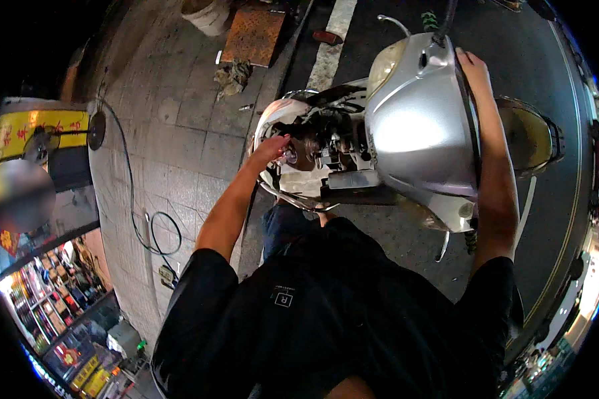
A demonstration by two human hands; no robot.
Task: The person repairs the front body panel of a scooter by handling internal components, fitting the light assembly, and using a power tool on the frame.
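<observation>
A scooter with its body opened up stands in front of me. My left hand [273, 150] reaches into the exposed engine bay [323, 143], fingers closed beside a small purplish, shiny part [290, 157]; what they grip is unclear. On the far right, my right hand [471, 65] lies along the top edge of the silver front panel [419, 123], its fingers curled over that edge. Pale body panels [299, 183] and dark mechanical parts surround the left hand. A bent metal rail [299, 203] runs round the scooter's left end.
Brake levers [394, 25] stick out from the scooter, and its front wheel [529, 139] is at the right. On the pavement lie a rusty metal plate [253, 36], a crumpled rag [233, 77] and a black hose [128, 153]. A bucket [207, 18] stands beyond. Lit shop shelves [56, 279] are at the left.
</observation>
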